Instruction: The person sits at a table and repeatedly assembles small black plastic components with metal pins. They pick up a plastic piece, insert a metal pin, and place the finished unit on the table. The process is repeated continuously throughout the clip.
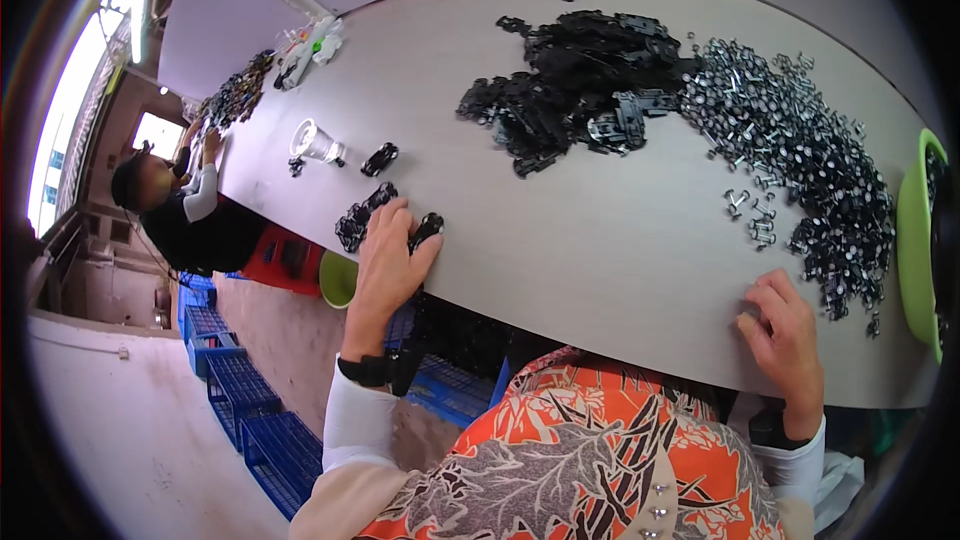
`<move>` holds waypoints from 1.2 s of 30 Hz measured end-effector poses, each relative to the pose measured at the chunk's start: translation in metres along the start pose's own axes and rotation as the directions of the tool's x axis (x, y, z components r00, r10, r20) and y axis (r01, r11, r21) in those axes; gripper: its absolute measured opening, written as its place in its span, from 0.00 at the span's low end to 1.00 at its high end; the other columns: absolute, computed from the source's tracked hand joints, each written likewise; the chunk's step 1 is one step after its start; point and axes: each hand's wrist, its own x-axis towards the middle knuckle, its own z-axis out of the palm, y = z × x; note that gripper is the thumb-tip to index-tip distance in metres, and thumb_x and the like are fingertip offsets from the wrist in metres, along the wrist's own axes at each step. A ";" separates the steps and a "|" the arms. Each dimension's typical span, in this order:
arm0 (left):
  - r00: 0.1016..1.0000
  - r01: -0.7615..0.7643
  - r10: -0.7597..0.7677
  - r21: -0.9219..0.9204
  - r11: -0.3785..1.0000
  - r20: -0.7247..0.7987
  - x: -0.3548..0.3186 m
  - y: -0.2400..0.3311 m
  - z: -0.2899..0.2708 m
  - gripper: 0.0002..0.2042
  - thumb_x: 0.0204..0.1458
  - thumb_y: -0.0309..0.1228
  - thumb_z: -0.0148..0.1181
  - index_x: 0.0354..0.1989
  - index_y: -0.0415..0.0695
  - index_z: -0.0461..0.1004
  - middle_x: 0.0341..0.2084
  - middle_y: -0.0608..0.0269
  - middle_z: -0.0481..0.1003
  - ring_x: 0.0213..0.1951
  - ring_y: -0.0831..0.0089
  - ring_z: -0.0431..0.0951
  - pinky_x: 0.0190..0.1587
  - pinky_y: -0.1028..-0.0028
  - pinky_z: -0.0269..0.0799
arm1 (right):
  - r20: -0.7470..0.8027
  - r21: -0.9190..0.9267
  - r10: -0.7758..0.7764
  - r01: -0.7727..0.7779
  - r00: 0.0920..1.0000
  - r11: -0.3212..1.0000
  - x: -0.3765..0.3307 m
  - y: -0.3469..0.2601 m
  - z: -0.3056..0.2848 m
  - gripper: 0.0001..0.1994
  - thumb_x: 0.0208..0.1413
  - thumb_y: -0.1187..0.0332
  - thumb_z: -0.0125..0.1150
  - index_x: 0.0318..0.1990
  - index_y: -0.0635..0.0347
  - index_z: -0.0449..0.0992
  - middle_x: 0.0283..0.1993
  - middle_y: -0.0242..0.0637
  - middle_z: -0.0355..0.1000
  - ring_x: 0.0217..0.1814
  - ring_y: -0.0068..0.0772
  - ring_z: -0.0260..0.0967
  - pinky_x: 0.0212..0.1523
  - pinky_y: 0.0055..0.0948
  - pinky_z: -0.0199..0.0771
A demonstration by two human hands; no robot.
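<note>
At the table's near edge, left of centre, my left hand [390, 260] has a small black toy car chassis with wheels [428, 229] between its thumb and fingers. Right beside its fingertips lies a cluster of similar wheeled chassis [364, 218]. My right hand [786, 338] rests at the near edge on the right, fingers loosely curled and thumb apart, with nothing visible in it. Beyond it, a few loose wheel-and-axle pieces [760, 220] lie beside a large heap of silver and black wheel axles [790, 150]. Black plastic chassis parts [580, 80] are piled at the far middle.
A clear plastic cup [316, 142] lies tipped on the left, near another wheeled chassis [380, 159]. A green basin [914, 240] stands at the far right. Further left, another person [175, 200] works at a multicoloured heap [237, 90]. Blue crates [240, 395] line the floor.
</note>
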 end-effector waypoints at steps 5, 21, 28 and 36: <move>0.987 0.118 -0.126 0.074 0.990 0.103 -0.048 -0.010 -0.026 0.16 0.43 0.35 0.65 0.30 0.36 0.69 0.53 0.38 0.67 0.54 0.47 0.69 0.56 0.62 0.64 | -0.023 0.042 0.037 -0.036 0.999 0.998 -0.004 -0.001 0.000 0.12 0.40 0.82 0.62 0.34 0.66 0.71 0.36 0.42 0.66 0.23 0.35 0.65 0.22 0.28 0.66; 0.990 0.137 -0.138 0.318 0.938 -0.022 0.084 -0.041 -0.003 0.19 0.52 0.40 0.56 0.50 0.45 0.73 0.55 0.58 0.68 0.63 0.59 0.61 0.59 0.30 0.47 | -0.121 0.105 0.020 -0.008 0.992 0.994 -0.008 0.016 0.012 0.09 0.40 0.84 0.59 0.32 0.67 0.70 0.32 0.39 0.63 0.22 0.27 0.59 0.21 0.23 0.58; 0.942 0.310 -0.279 0.166 0.936 -0.186 -0.004 -0.087 -0.014 0.20 0.48 0.41 0.60 0.47 0.42 0.75 0.52 0.54 0.70 0.55 0.56 0.69 0.56 0.49 0.62 | -0.135 0.148 0.038 -0.018 0.990 0.989 -0.007 0.013 0.010 0.08 0.41 0.85 0.58 0.31 0.67 0.70 0.30 0.38 0.63 0.23 0.29 0.59 0.22 0.24 0.58; 0.900 0.392 -0.423 0.235 0.890 0.104 -0.045 -0.048 -0.045 0.16 0.47 0.38 0.61 0.38 0.36 0.76 0.31 0.48 0.77 0.37 0.54 0.78 0.42 0.62 0.71 | -0.012 0.077 0.014 -0.013 1.000 0.997 0.003 -0.001 -0.002 0.08 0.42 0.82 0.62 0.32 0.66 0.71 0.30 0.41 0.64 0.26 0.40 0.65 0.26 0.32 0.65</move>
